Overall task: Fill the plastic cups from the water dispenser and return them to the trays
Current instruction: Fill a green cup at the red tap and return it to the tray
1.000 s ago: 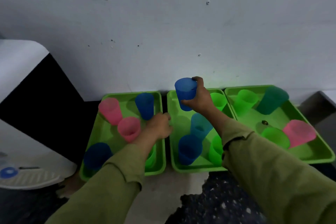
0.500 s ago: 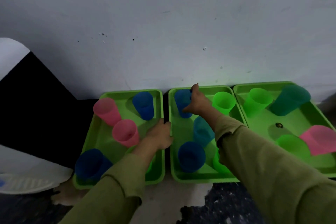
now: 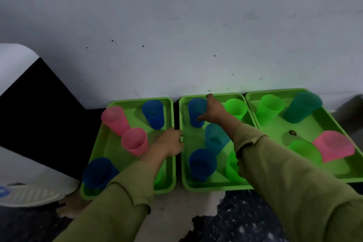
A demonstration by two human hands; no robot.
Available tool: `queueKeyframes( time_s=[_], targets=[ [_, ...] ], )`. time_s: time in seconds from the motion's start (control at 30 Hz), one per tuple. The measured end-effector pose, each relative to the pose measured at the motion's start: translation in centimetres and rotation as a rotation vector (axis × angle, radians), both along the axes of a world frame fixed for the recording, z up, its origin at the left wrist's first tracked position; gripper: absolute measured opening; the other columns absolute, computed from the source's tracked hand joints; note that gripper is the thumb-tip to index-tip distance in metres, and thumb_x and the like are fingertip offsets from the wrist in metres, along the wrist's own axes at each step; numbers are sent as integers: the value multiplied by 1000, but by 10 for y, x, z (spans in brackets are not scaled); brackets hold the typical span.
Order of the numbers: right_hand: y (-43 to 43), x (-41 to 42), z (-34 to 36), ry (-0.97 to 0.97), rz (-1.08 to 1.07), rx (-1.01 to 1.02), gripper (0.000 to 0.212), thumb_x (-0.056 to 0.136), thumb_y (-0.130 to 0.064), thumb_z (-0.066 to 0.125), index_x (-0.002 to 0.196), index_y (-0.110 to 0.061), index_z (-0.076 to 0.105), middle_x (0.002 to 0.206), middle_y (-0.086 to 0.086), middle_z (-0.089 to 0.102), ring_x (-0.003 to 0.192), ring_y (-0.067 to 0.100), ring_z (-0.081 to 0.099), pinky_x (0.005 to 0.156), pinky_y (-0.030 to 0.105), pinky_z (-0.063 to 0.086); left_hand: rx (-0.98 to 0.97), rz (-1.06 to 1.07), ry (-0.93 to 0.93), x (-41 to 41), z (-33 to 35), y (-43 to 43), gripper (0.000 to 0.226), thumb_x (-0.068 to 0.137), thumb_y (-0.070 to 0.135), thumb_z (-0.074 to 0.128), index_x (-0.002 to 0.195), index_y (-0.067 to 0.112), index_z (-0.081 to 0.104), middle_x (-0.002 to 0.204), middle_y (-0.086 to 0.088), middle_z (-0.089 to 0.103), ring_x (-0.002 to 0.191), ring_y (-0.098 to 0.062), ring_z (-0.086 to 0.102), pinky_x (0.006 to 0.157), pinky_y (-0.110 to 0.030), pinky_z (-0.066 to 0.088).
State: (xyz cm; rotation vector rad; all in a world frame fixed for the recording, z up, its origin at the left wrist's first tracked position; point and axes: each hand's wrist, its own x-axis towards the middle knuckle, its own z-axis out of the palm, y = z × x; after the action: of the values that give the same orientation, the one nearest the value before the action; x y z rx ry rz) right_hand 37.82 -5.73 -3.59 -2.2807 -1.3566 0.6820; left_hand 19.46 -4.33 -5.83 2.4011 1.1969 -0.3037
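Note:
Three green trays lie side by side against the wall: left tray [image 3: 137, 100], middle tray [image 3: 183, 165], right tray [image 3: 332, 124]. Each holds several plastic cups in blue, pink, green and teal. My right hand [image 3: 213, 112] wraps a blue cup [image 3: 194, 109] that stands in the middle tray's back left corner, thumb in front and fingers behind. My left hand [image 3: 170, 143] curls over the left tray's right rim. The water dispenser [image 3: 21, 165], white and black, stands at the far left with its drip grid [image 3: 27, 195] low down.
The wall rises straight behind the trays. A small dark round object [image 3: 292, 132] lies on the right tray's floor. Pink cups [image 3: 134, 141] stand just left of my left hand. A teal cup [image 3: 215, 139] sits under my right forearm. Pale floor shows in front of the trays.
My right hand has brought the blue cup down from above the middle tray and stood it in the back left corner. My left hand has stayed on the left tray's rim.

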Motion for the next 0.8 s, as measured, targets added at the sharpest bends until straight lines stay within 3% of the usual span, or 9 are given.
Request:
queueKeyframes(
  time_s=[0.27,0.5,0.67,0.8],
  targets=[
    [-45,-10,37,-64,-13,162,57,76,-20,72,123,-2,46,122,21,53,113,33,51,89,36,42,163,87,-232,-18,37,-24,37,88,27,53,124,18,54,127,-7,55,114,-25,54,92,-37,47],
    [-113,-27,63,-122,-81,306,28,80,-19,66,103,-5,63,103,13,67,95,26,61,74,25,40,245,125,-469,-34,70,-64,32,89,27,54,119,16,57,121,-5,58,109,-23,56,88,-37,48],
    [-155,-26,71,-148,-110,318,25,80,-16,62,102,-4,65,101,13,69,97,27,62,80,28,44,237,120,-537,-29,81,-91,32,89,26,55,120,16,58,124,-4,58,112,-21,56,90,-32,47],
    [-176,0,71,-165,-126,288,23,81,-17,63,100,-4,66,102,13,69,98,28,62,82,29,45,217,76,-535,-4,86,-108,32,90,25,55,120,14,57,123,-6,59,112,-21,55,94,-36,47]
  ],
)
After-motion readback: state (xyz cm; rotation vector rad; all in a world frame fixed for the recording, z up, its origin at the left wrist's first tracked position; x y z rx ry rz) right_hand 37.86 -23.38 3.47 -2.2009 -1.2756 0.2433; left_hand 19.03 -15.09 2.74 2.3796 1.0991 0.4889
